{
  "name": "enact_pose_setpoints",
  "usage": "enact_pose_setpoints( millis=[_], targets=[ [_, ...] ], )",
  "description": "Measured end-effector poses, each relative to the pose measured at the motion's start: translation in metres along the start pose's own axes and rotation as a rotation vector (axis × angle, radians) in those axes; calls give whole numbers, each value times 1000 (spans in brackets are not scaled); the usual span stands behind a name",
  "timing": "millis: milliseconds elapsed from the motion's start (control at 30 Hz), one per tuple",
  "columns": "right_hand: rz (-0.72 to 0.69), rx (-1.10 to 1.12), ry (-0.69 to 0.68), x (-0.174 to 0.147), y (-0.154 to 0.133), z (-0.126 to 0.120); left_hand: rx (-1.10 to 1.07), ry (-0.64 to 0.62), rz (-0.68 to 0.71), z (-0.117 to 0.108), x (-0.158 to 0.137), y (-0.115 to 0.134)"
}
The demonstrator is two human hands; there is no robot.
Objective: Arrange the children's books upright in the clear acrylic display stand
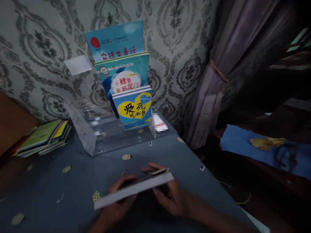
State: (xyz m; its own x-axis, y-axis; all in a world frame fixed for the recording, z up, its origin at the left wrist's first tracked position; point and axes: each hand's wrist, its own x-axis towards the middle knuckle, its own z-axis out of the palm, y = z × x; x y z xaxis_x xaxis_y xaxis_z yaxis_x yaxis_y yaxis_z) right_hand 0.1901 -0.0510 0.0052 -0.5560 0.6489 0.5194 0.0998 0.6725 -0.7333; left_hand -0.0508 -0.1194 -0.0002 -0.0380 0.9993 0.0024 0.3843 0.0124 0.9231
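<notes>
Book edge-on over the counter
Mid-handling, looks like: gripping with fingers of left hand and right hand; probably calls for steady support next.

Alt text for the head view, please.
A person's left hand and right hand hold a thin book edge-on over a grey-blue tablecloth printed with pineapples. Behind, a clear stepped book rack holds Chinese-titled books at its right end. A pile of books lies to its left; a tied purple curtain hangs at right.
</notes>
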Motion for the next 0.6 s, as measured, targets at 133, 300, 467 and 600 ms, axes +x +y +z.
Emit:
enact_pose_setpoints(
  millis=[133,300,467,600],
  targets=[
    [-31,-23,97,8,-4,2,28,55,91,-1,0,8],
    [-24,-57,204,18,5,6,192,-78,49,-33,11,29],
    [176,47,84,24,13,4,160,-303,20,-59,10,45],
    [173,157,66,37,14,2,122,-283,-30,-63,20,37]
  ],
)
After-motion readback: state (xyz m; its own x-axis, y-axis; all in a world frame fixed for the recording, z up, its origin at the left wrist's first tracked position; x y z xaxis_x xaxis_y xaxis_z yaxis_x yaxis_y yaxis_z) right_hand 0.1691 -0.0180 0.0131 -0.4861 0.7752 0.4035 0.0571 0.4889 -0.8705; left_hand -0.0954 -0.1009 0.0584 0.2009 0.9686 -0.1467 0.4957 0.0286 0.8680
